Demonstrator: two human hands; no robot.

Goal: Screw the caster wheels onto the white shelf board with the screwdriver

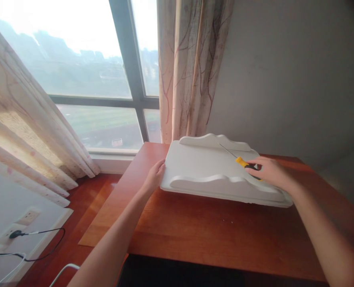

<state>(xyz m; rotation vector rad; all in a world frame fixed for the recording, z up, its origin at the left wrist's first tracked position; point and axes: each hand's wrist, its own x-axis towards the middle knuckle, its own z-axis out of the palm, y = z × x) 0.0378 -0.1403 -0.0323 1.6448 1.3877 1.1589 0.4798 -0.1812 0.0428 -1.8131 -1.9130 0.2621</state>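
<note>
A white board point(200, 161) with two wavy-edged side pieces lies on the brown wooden table. One wavy piece point(215, 141) stands along its far edge, the other wavy piece point(224, 185) along its near edge. At the board's left end, my left hand point(157, 173) grips the edge, with its fingertips partly hidden. My right hand point(263, 169) is closed around the black and yellow handle of a screwdriver point(241, 161) above the board's right part. The screwdriver's thin shaft points up and left, toward the far wavy piece.
The brown table point(194, 235) has a few tiny white specks near its front. Behind it hang patterned curtains point(191, 71) beside a window point(87, 75) and a grey wall. At lower left, a black plug point(15, 234) with a cable sits in a wall socket.
</note>
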